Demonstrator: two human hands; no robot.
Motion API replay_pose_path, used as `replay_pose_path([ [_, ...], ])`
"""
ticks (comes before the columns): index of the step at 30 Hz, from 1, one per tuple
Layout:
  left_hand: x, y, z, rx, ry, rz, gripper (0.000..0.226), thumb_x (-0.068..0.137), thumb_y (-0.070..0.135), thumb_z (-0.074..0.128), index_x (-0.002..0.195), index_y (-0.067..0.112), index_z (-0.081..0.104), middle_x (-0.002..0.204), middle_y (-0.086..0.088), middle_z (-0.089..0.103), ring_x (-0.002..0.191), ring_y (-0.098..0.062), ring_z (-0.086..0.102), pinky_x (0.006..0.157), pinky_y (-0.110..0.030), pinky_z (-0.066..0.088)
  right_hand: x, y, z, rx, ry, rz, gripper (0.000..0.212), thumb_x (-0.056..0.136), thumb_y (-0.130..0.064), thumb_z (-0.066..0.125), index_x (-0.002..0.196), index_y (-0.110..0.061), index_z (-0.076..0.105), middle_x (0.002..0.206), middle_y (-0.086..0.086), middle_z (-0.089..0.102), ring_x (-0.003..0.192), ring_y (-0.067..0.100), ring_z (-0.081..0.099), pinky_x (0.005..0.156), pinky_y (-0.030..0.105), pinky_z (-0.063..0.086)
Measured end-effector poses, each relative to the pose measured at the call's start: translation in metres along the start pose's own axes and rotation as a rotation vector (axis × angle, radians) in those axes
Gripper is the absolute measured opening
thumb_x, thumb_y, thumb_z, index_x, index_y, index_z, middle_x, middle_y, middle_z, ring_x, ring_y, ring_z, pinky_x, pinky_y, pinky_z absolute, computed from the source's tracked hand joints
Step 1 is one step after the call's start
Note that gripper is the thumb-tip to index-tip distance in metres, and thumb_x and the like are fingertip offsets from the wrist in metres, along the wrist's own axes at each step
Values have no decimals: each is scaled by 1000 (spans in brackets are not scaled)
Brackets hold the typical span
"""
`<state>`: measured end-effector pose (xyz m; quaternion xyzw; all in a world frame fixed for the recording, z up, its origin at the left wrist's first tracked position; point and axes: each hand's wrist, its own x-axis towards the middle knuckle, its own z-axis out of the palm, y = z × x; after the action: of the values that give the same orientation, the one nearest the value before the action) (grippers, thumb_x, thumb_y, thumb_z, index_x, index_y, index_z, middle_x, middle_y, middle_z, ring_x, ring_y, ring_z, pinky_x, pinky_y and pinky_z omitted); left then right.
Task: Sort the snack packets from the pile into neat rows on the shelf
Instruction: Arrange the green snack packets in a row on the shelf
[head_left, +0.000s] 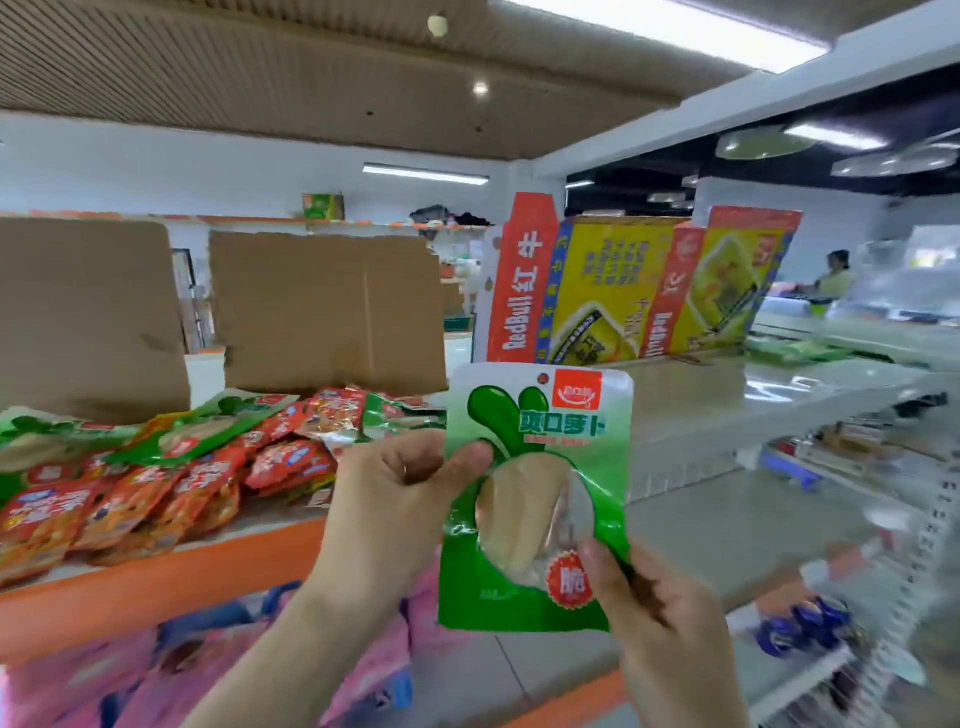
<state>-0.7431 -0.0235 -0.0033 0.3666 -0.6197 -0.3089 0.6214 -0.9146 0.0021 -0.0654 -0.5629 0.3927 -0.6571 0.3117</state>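
A pile of red and green snack packets (156, 467) lies at left on an orange-edged shelf (182, 577), in front of brown cardboard sheets (332, 312). Beside it the left hand (395, 493) pinches the left edge of a green radish packet (535, 499), thumb on its printed face. The right hand (660, 613) closes its grip on the lower right corner. Held in the air between both grips, the packet stands upright, long axis vertical, red logo uppermost. Red Bull cartons (623, 291) stand behind.

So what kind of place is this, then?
Probably a small shop being stocked: snack packets piled on an orange-edged shelf, Red Bull cartons standing behind, white shelves at right, and a green packet held in the left hand and right hand.
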Motion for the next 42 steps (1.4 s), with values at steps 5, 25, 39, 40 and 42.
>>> replay_pose_path([
  [5,0,-5,85,-75,-35,-20,13,81,19,73,78,7,78,79,-18,74,71,-20,67,67,-33,55,2,10,-80,-100,123,-11,23,75,-30,62,70,-47,76,62,-2,72,55,1,62,54,12,45],
  [25,8,-11,359,-492,-379,-195,15,80,1,70,68,8,75,68,-6,75,54,-9,67,49,-16,50,6,25,-321,-529,544,-42,38,76,-56,59,74,-19,66,51,2,52,49,-2,40,46,16,31],
  [39,97,-61,478,-535,-458,-136,15,77,6,73,67,16,77,65,-4,74,52,-6,65,47,-14,47,106,72,-409,-750,644,27,44,82,-12,73,65,-53,67,53,-8,64,45,-4,52,48,11,40],
  [40,105,-67,485,-546,-455,-154,14,76,6,73,67,15,78,66,-7,74,52,-8,65,47,-14,47,117,74,-409,-743,643,40,45,82,-11,72,64,-52,67,51,-9,62,44,-4,51,46,10,39],
  [42,120,-79,497,-560,-445,-178,13,75,8,74,66,15,79,67,-9,74,53,-10,66,47,-16,48,135,84,-414,-711,629,35,43,83,-11,72,62,-49,69,50,-10,62,43,-5,50,45,8,37],
])
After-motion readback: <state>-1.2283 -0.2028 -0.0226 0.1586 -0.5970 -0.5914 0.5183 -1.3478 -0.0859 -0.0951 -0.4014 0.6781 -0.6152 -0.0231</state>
